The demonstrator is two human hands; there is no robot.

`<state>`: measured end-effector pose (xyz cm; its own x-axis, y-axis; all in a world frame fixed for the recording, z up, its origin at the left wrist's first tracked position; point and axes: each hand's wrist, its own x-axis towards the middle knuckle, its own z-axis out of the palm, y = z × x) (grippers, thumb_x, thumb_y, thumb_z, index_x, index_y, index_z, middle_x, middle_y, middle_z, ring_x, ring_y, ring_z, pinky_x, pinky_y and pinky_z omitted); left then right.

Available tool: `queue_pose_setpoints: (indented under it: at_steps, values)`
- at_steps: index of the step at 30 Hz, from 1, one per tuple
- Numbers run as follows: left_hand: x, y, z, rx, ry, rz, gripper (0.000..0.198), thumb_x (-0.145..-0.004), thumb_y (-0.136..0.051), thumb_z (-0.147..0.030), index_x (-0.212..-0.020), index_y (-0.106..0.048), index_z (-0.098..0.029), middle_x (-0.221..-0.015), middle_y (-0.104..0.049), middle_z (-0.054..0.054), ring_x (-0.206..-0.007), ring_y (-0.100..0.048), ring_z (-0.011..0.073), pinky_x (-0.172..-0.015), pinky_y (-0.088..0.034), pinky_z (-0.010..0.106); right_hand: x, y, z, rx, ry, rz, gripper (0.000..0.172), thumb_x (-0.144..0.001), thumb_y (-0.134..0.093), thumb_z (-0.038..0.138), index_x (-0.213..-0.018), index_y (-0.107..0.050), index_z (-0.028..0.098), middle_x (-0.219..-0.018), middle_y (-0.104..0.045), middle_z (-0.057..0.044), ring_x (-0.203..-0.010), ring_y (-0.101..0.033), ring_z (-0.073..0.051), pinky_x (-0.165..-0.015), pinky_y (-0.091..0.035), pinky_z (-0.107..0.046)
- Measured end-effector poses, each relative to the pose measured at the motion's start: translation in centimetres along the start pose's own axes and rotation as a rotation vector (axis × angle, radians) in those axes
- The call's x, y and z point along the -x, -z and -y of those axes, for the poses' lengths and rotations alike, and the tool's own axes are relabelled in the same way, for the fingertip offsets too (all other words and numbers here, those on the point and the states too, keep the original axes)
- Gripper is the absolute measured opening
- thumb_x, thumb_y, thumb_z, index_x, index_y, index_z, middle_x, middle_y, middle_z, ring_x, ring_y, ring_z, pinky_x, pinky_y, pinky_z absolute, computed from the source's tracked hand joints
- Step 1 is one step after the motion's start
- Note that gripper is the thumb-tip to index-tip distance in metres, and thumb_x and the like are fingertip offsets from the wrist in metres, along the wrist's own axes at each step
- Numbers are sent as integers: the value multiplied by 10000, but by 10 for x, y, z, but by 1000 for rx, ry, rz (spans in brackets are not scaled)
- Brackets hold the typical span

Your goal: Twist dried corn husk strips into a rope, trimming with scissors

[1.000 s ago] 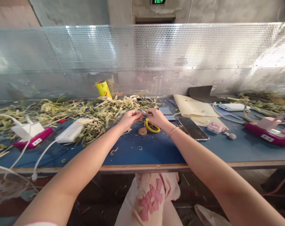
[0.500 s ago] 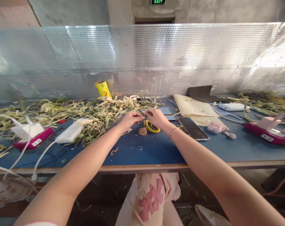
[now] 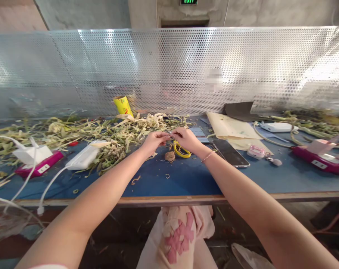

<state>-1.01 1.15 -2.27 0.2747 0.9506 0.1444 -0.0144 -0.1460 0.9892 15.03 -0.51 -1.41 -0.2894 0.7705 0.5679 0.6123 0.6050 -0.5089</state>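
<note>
Both hands meet over the middle of the blue table, fingertips almost touching. My left hand (image 3: 157, 141) is closed in a pinch. My right hand (image 3: 183, 138), with a thin beaded bracelet (image 3: 208, 156) at its wrist, is pinched too. Something small and thin, greyish, shows between the fingertips, too small to name. Just below the right hand lies a yellow ring-shaped thing (image 3: 182, 153), partly hidden by the hand. Beside it sits a rough brown round lump (image 3: 170, 156). A heap of dried leaves and stems (image 3: 121, 136) spreads behind and left of my left hand.
Right of the hands are a phone (image 3: 231, 152), a pink earbud case (image 3: 256, 151) and tan paper (image 3: 231, 125). Purple power strips (image 3: 46, 164) with white cables flank both sides. A white adapter (image 3: 84, 155) and a yellow tube (image 3: 123, 106) stand left; a perforated metal screen (image 3: 175, 67) rises behind.
Both hands stay together in nearly the same spot, with only a slight shift of the fingers. Nothing on the table has visibly moved.
</note>
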Motion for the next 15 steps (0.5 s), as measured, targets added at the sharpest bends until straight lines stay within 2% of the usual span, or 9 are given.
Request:
queue_pose_setpoints:
  at_steps: [3,8,15]
  values:
    - [0,0,0,10,2,-29,363,-482,-770,-348,-714,-581,-143,-606,-584,-25,-545,-516,75,-573,-431,245,2,1,2,-35,-15,-15,145,-750,-464,167,-794,-601,148,-704,-580,-17,-624,-471,-108,-621,-354,-221]
    - [0,-2,0,6,-34,12,357,-494,-763,-379,-673,-577,-133,-594,-584,-21,-538,-523,75,-597,-450,261,3,0,2,-91,-1,-41,157,-732,-464,160,-827,-588,151,-710,-587,-13,-622,-488,-105,-613,-367,-218]
    - [3,-5,-3,67,-7,17,274,-510,-752,-270,-696,-623,-116,-652,-625,2,-609,-574,94,-683,-473,291,3,-2,0,-131,1,-59,146,-718,-464,156,-810,-577,149,-698,-583,-4,-584,-460,-88,-600,-370,-216]
